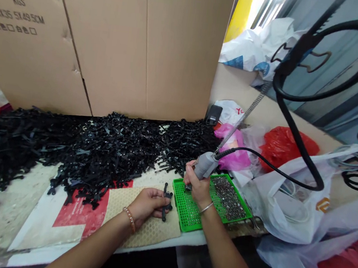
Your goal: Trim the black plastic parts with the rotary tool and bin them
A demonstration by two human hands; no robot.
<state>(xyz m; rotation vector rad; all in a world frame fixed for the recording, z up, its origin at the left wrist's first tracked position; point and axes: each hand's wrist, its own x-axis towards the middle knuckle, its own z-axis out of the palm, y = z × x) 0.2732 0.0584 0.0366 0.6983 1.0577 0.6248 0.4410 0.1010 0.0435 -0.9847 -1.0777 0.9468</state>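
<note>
Forearms: nearest to us, our left forearm (93, 249) and right forearm (228, 262) reach up from the bottom edge towards the table (2, 212). The left wrist wears a bead bracelet (129, 218), the right a thin bangle (206, 208).
Black pile: at far left and across the middle we see a wide heap of black plastic parts (99, 146) at the foot of a big cardboard box (113, 34).
Red sheet: a red and white sheet (74, 212) lies in front of the heap, with a few stray parts on it.
Beige mat: a honeycomb mat (150, 230) lies just right of the sheet, under our left hand.
Left hand: our left hand (146, 203) is closed around one black part (166, 202), held upright over the mat's right edge, just beside the tray.
Right hand: our right hand (197, 186) grips a grey power screwdriver (204, 165), tip down at the tray's left corner. We cannot tell whether the tip touches.
Green tray: a green grid tray (185, 211) sits at the table's front edge, with silver screws (228, 196) heaped in its right half.
Hose: a black hose (296, 135) loops up from the screwdriver.
Bags: pink (235, 154), red (282, 142) and white (288, 204) plastic bags crowd the right.
</note>
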